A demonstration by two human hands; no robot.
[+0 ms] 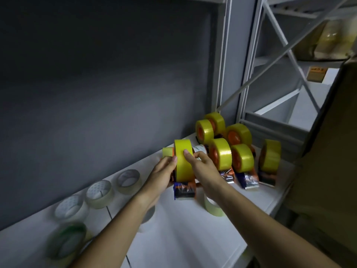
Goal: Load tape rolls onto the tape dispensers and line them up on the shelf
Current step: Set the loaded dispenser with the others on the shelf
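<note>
While both hands pinch the yellow tape roll [183, 161] on its dispenser [184, 190], left hand [164, 175] and right hand [202, 165] grasp a stiff, light, slick-sided roll; its rim seems safest.

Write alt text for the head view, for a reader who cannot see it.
Two bare hands hold a yellow tape roll mounted on an orange dispenser above a white shelf, the left hand on its left side and the right hand on its right. Six loaded dispensers stand behind it to the right; clear tape rolls lie along the wall at left.
</note>
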